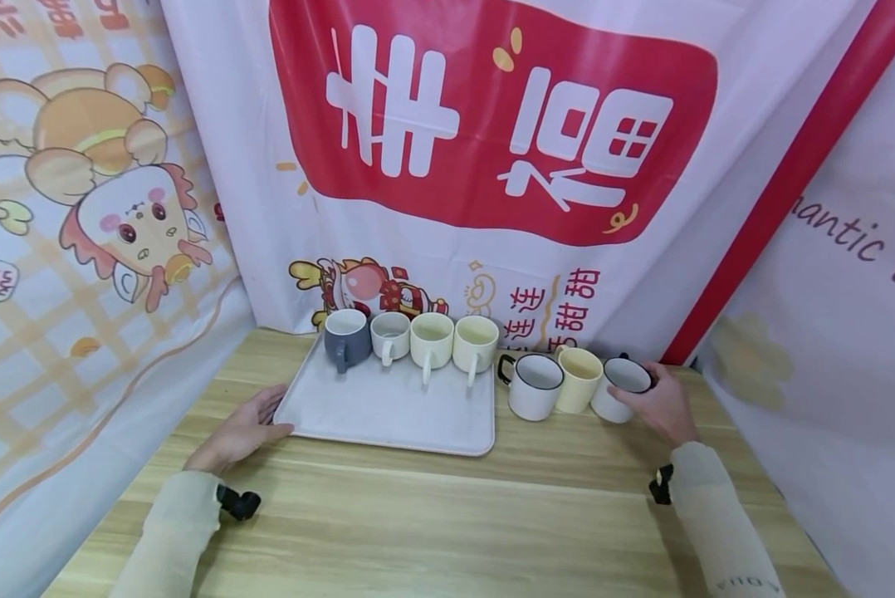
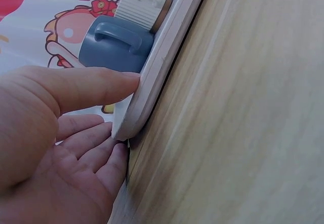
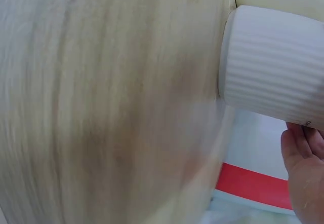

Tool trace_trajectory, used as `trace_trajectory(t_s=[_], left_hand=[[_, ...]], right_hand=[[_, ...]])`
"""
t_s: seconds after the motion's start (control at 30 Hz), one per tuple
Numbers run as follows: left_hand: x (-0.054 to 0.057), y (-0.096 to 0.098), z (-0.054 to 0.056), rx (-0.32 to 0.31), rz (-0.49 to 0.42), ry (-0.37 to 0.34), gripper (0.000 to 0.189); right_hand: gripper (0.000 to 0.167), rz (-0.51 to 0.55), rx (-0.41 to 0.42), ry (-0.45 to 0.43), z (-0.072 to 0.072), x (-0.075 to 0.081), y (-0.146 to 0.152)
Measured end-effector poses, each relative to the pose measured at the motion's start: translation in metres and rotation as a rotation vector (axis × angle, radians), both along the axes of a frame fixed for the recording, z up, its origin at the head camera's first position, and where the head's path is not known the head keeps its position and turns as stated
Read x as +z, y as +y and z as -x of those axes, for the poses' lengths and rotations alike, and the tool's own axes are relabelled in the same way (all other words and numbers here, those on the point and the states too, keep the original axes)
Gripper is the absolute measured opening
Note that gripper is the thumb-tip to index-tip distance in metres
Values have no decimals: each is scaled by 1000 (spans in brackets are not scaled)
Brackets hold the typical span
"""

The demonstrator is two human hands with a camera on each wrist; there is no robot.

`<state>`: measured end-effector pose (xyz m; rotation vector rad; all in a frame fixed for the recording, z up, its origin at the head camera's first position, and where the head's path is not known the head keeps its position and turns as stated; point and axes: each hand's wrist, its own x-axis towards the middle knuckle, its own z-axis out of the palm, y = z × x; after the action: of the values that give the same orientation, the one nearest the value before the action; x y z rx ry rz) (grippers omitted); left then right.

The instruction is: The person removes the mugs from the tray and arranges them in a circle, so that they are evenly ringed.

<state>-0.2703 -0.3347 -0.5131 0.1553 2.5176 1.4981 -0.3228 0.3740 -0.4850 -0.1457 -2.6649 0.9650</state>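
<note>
At the left corner of a pale rectangular tray (image 1: 388,423), my left hand (image 1: 242,428) holds the edge, thumb at the front and fingers at the side. Along the tray's back stand a grey-blue mug (image 1: 348,345), a small white ribbed cup (image 1: 391,339) and two cream mugs (image 1: 432,342), handles facing me. Right of the tray, my right hand (image 1: 664,404) grips the rim of a white ribbed mug (image 1: 610,403) with a dark rim. Beside it are a pale yellow mug (image 1: 576,390) and a white mug (image 1: 535,399) with black rim and handle.
The wooden table (image 1: 418,523) carries everything. Behind the mugs hangs a printed cloth (image 1: 388,216) with red and white lettering. A patterned cloth (image 1: 81,357) borders the left side, and a pale cloth (image 1: 828,399) borders the right.
</note>
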Motion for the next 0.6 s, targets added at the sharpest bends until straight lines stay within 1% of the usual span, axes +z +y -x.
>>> trace_trajectory(t_s=[0.07,0.13,0.23,0.33,0.4,0.47,0.53,0.6], left_hand=[[1,0,0,0,-2,1,90],[1,0,0,-6,-4,9,91],[1,0,0,-6,-2,16,90],[1,0,1,-5,12,19,90],[0,0,2,-3,22,18,90],[-1,0,3,-4,27,19,89],[-1,0,3,0,33,10,89],[-1,0,3,1,40,2,90]], right_hand=[[86,-12,22,-2,-1,5,-1],[91,-22,48,-11,-3,12,-2],[102,-42,74,-28,-7,28,-11],[109,-69,75,-51,-12,47,-27],[107,-88,85,-71,-16,61,-41],[102,-103,116,-82,-19,73,-55],[101,-106,163,-89,-23,83,-71],[99,-100,221,-80,-26,90,-87]])
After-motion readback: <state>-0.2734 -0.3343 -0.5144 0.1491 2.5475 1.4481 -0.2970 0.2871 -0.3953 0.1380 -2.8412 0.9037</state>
